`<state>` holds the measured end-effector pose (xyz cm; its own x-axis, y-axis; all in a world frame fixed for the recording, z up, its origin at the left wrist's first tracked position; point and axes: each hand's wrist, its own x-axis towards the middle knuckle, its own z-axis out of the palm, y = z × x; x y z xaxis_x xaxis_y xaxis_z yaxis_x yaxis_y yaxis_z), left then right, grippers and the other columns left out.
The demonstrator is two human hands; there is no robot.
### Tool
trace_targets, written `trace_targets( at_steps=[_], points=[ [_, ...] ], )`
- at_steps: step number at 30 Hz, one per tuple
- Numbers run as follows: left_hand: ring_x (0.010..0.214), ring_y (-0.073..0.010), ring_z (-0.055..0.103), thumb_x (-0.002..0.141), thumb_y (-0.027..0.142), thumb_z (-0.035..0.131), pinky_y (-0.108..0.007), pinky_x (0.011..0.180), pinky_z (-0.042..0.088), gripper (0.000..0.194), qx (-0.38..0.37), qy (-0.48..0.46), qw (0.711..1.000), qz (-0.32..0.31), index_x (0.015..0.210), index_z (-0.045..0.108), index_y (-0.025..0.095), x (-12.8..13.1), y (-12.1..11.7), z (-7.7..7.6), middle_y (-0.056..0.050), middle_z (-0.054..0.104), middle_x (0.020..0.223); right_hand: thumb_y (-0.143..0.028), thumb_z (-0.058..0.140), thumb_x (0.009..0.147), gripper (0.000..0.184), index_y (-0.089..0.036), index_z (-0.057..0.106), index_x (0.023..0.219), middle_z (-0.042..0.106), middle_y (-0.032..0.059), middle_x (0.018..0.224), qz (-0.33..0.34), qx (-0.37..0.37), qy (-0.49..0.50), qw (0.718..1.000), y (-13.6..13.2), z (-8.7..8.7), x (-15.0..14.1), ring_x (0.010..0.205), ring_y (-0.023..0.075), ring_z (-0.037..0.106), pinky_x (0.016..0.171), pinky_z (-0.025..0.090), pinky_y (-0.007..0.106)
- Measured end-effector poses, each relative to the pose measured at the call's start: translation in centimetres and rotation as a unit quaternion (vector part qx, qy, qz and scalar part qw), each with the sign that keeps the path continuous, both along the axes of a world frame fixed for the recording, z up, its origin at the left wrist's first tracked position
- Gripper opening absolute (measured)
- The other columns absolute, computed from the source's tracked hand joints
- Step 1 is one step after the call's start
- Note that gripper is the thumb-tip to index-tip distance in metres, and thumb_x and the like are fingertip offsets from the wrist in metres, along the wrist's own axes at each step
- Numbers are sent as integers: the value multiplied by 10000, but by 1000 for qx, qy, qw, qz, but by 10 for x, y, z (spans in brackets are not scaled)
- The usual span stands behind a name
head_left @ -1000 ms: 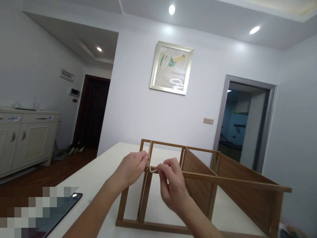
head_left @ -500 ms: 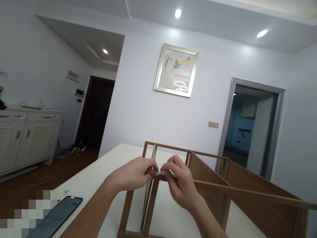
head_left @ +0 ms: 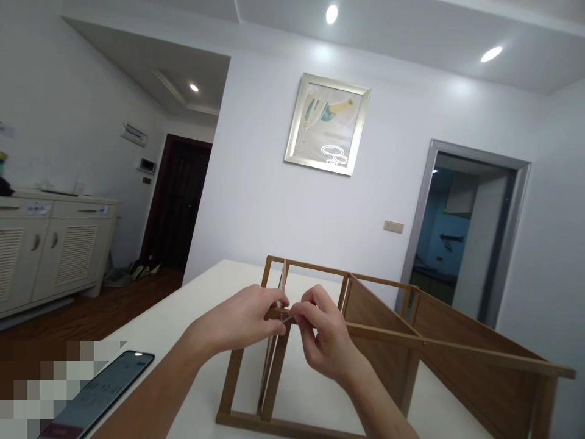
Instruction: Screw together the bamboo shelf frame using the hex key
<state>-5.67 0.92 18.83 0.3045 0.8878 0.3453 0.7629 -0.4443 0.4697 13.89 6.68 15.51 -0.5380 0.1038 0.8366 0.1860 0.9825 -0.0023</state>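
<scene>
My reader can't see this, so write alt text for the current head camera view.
A person's right hand pinches a thin rod at a wooden frame, the left hand close by. The frame rests on a white table, with a phone lower left and a picture on the wall behind.

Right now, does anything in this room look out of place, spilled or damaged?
No spill or damage shows. The wooden rack looks a bit odd: it lies on the white table, its panels on edge instead of flat. Also, blocky squares blot out the picture's lower left corner, beside the phone.
</scene>
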Motion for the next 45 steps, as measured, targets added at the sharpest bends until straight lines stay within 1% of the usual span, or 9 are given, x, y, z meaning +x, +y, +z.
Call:
trace_targets(
  at_steps=[5, 10, 13, 16, 18, 21, 25, 39, 45],
  points=[
    [718, -173, 603, 760, 316, 601, -259, 624, 374, 213, -8, -12, 1000, -13, 934, 690, 231, -2, 2, -3, 11, 695, 802, -22, 476, 849, 243, -193, 597, 973, 427, 42, 858, -6, 20, -15, 1000, -3, -3, -2, 801, 185, 464, 599, 401, 295],
    [758, -181, 633, 748, 327, 630, -265, 677, 405, 232, 1, -28, 1000, 14, 961, 660, 241, -3, 5, -7, 10, 714, 848, -4, 477, 823, 262, -195, 598, 956, 441, 47, 855, -21, 29, -15, 999, -7, -3, -2, 815, 196, 465, 614, 415, 308],
    [692, -176, 610, 738, 371, 640, -259, 606, 375, 209, 1, -21, 999, 47, 897, 630, 236, -3, 4, -7, 18, 688, 782, -3, 473, 819, 254, -193, 596, 933, 449, 48, 847, -27, 31, -13, 999, -8, -2, -1, 814, 198, 467, 608, 412, 307],
    [638, -175, 579, 736, 421, 634, -261, 539, 329, 212, 7, 2, 996, 87, 821, 608, 228, -4, 2, -5, 13, 654, 727, -5, 454, 842, 255, -193, 597, 940, 449, 45, 846, -20, 11, -7, 1000, -6, -2, 0, 796, 187, 468, 600, 412, 298],
    [622, -173, 563, 739, 427, 625, -262, 522, 314, 205, 13, 19, 995, 96, 765, 596, 225, -4, 1, -5, 8, 643, 707, -7, 444, 858, 259, -195, 599, 946, 447, 43, 850, -14, -3, -4, 1000, -5, -2, 0, 786, 180, 469, 596, 412, 294],
    [579, -159, 526, 749, 428, 609, -264, 499, 288, 217, 12, 32, 995, 91, 686, 574, 222, -3, -1, -4, 10, 623, 661, -5, 456, 850, 260, -195, 602, 951, 444, 46, 855, -13, 4, -1, 1000, -5, -2, -1, 807, 188, 471, 600, 404, 297],
    [549, -154, 502, 756, 443, 600, -269, 489, 277, 249, 13, 38, 995, 89, 645, 575, 222, -2, -2, -4, 13, 601, 616, 0, 458, 846, 251, -190, 594, 940, 433, 45, 856, -17, 6, 0, 1000, -8, -2, -3, 816, 190, 466, 607, 397, 299],
    [553, -154, 496, 761, 435, 584, -279, 498, 268, 251, 10, 54, 995, 86, 639, 583, 216, -1, -2, -3, 9, 584, 603, 24, 465, 796, 246, -192, 553, 874, 431, 42, 838, -44, 22, -9, 999, -14, -1, -5, 806, 196, 440, 618, 372, 313],
    [550, -144, 491, 768, 443, 587, -276, 495, 265, 266, 11, 53, 995, 80, 628, 571, 218, 0, -2, -2, 21, 585, 594, 41, 457, 803, 288, -191, 575, 925, 429, 46, 866, -47, 12, -9, 999, -15, 1, -6, 833, 199, 455, 634, 405, 308]
  ],
)
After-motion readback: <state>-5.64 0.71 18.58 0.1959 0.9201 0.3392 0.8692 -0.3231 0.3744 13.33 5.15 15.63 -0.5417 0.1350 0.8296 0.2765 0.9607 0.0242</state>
